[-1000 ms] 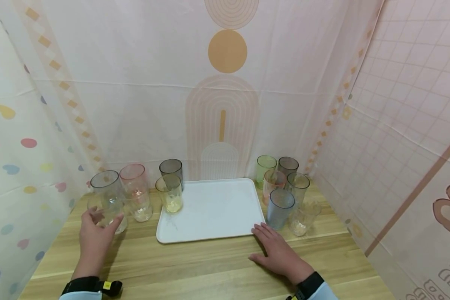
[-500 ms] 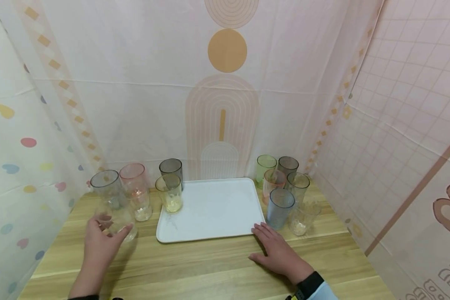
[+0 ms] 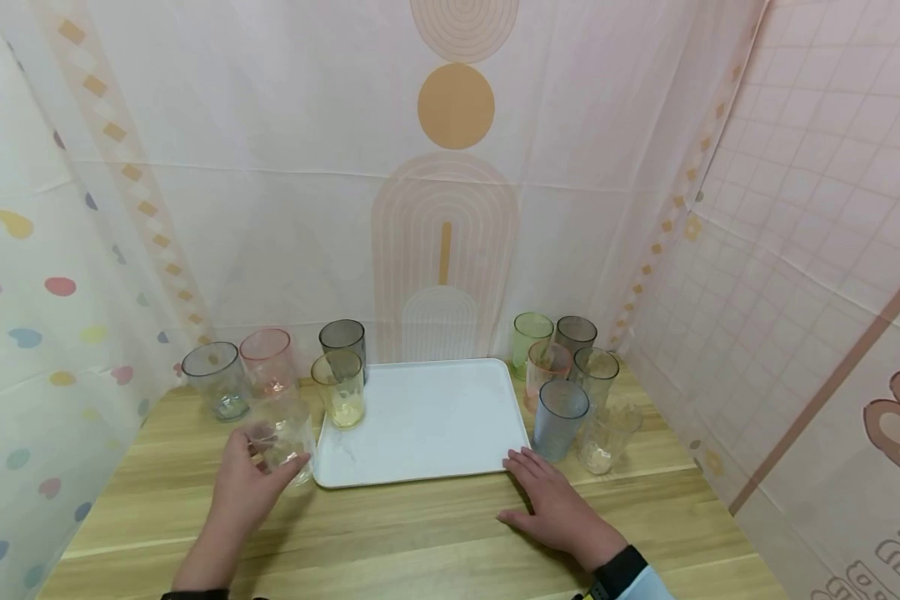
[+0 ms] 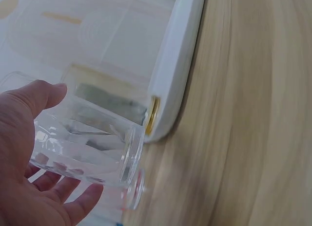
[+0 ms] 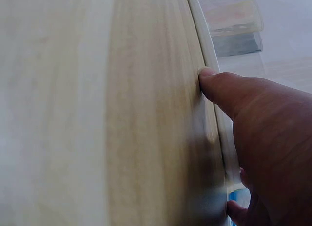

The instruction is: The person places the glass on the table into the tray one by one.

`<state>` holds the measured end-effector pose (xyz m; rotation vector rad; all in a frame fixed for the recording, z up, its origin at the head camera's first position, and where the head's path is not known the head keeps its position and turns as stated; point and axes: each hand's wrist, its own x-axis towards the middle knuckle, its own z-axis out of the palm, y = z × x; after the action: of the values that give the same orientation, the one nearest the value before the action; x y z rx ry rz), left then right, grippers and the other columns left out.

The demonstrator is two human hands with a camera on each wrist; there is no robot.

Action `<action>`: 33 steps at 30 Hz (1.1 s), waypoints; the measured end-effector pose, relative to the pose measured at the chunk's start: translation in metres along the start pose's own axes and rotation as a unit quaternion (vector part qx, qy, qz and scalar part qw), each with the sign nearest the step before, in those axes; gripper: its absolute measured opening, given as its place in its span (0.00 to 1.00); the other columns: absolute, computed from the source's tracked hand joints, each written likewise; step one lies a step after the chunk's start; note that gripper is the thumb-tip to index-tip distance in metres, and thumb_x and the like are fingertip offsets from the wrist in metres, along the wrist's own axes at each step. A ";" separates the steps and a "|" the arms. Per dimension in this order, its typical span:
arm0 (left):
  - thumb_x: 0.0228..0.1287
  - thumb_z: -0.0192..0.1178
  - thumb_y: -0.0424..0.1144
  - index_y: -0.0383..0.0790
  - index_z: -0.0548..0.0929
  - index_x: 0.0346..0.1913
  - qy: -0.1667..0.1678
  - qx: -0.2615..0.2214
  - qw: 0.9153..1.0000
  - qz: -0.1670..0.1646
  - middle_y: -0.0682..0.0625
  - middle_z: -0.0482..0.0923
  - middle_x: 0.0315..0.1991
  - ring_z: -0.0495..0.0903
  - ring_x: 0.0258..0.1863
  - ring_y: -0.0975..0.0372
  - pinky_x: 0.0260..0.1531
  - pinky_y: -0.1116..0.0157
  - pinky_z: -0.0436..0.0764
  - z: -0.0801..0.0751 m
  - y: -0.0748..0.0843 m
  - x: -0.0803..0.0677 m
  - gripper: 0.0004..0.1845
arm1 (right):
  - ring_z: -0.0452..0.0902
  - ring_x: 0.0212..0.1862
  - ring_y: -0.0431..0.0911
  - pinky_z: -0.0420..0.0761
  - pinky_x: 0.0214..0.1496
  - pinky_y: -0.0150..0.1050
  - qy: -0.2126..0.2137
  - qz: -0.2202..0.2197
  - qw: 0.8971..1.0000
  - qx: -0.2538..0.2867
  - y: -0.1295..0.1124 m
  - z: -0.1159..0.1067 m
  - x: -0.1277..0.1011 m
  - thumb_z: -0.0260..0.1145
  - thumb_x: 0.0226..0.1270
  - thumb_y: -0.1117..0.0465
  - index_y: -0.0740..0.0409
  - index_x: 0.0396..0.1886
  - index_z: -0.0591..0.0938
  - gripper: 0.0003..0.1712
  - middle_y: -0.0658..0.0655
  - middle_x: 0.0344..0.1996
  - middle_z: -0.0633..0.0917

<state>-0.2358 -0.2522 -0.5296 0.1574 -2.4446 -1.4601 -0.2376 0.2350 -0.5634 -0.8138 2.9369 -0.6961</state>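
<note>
Left hand [image 3: 251, 479] holds a clear glass [image 3: 285, 433], thumb and fingers curled round its wall; the grip is closed on the glass. The glass is at the front left corner of the white tray [image 3: 427, 417], just beside its rim; whether it rests on the bench [image 3: 420, 533] cannot be told. In the left wrist view the glass [image 4: 87, 143] lies in the palm [image 4: 29, 187], with the tray edge [image 4: 178, 65] close alongside.

Right hand [image 3: 555, 504] lies flat on the bench, fingers straight, grip relaxed and holding nothing; fingertips touch the tray's front right corner, as the right wrist view confirms [image 5: 214, 82].

Left of the tray stand grey, pink, dark and yellow glasses. Right of it stands a cluster including a blue glass [image 3: 560, 417].
</note>
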 end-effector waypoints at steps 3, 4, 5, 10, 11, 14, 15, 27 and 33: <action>0.66 0.82 0.45 0.26 0.61 0.76 -0.019 -0.011 1.000 0.003 0.30 0.65 0.73 0.69 0.72 0.36 0.72 0.36 0.75 0.009 0.008 0.001 0.49 | 0.58 0.86 0.62 0.66 0.81 0.70 0.001 0.000 1.000 -0.001 0.001 0.001 0.000 0.74 0.75 0.35 0.58 0.83 0.73 0.48 0.60 0.84 0.70; 0.67 0.82 0.46 0.26 0.61 0.76 -0.025 -0.011 1.000 0.004 0.30 0.64 0.73 0.69 0.73 0.36 0.72 0.36 0.75 0.013 0.010 0.002 0.50 | 0.58 0.86 0.62 0.66 0.81 0.69 0.001 0.000 1.000 -0.002 0.001 0.001 0.000 0.74 0.76 0.35 0.58 0.83 0.73 0.48 0.60 0.84 0.69; 0.67 0.82 0.45 0.26 0.60 0.77 -0.030 -0.016 0.999 0.004 0.30 0.64 0.74 0.69 0.73 0.35 0.73 0.35 0.74 0.016 0.011 0.003 0.50 | 0.57 0.86 0.62 0.66 0.81 0.69 0.001 0.000 1.000 -0.003 0.002 0.001 0.000 0.74 0.76 0.35 0.57 0.83 0.72 0.48 0.60 0.84 0.69; 0.66 0.83 0.44 0.27 0.60 0.76 -0.046 -0.025 0.999 0.014 0.30 0.64 0.73 0.68 0.74 0.35 0.75 0.34 0.72 0.030 0.015 0.010 0.50 | 0.58 0.86 0.61 0.66 0.81 0.69 0.002 0.001 1.000 -0.007 0.004 0.003 -0.001 0.73 0.76 0.34 0.57 0.83 0.72 0.48 0.59 0.84 0.69; 0.66 0.83 0.43 0.26 0.61 0.76 -0.046 -0.026 0.998 0.017 0.30 0.64 0.72 0.69 0.74 0.35 0.75 0.35 0.72 0.033 0.015 0.012 0.49 | 0.58 0.86 0.61 0.66 0.81 0.69 0.002 0.001 1.000 -0.007 0.004 0.003 -0.001 0.73 0.76 0.34 0.57 0.83 0.72 0.48 0.59 0.84 0.69; 0.66 0.83 0.42 0.27 0.62 0.75 -0.049 -0.026 0.998 0.027 0.31 0.66 0.71 0.69 0.74 0.35 0.75 0.36 0.73 0.039 0.018 0.016 0.48 | 0.58 0.86 0.61 0.66 0.81 0.69 0.003 0.000 1.000 -0.006 0.004 0.004 -0.001 0.73 0.76 0.34 0.57 0.83 0.72 0.49 0.59 0.84 0.69; 0.66 0.83 0.42 0.27 0.61 0.76 -0.050 -0.026 0.998 0.029 0.31 0.66 0.71 0.69 0.74 0.35 0.75 0.36 0.73 0.040 0.020 0.016 0.49 | 0.57 0.86 0.61 0.66 0.81 0.69 0.001 0.002 1.000 -0.005 0.004 0.003 -0.001 0.73 0.76 0.34 0.57 0.84 0.72 0.49 0.59 0.84 0.69; 0.67 0.82 0.44 0.26 0.57 0.80 -0.067 -0.013 0.997 0.027 0.29 0.63 0.74 0.65 0.77 0.33 0.76 0.35 0.71 0.045 0.020 0.022 0.52 | 0.56 0.87 0.60 0.65 0.82 0.68 -0.006 0.006 1.000 -0.008 0.003 0.003 0.001 0.73 0.76 0.34 0.56 0.84 0.72 0.49 0.58 0.85 0.68; 0.67 0.81 0.41 0.25 0.58 0.79 -0.066 0.003 0.998 0.020 0.28 0.64 0.73 0.66 0.77 0.33 0.75 0.36 0.72 0.050 0.013 0.025 0.51 | 0.57 0.87 0.60 0.66 0.82 0.68 -0.003 0.004 1.000 -0.013 0.003 0.003 0.001 0.73 0.76 0.34 0.56 0.84 0.72 0.49 0.58 0.84 0.69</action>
<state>-0.2738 -0.2098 -0.5358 0.0140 -2.5409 -1.4893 -0.2399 0.2355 -0.5669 -0.8037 2.9483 -0.6555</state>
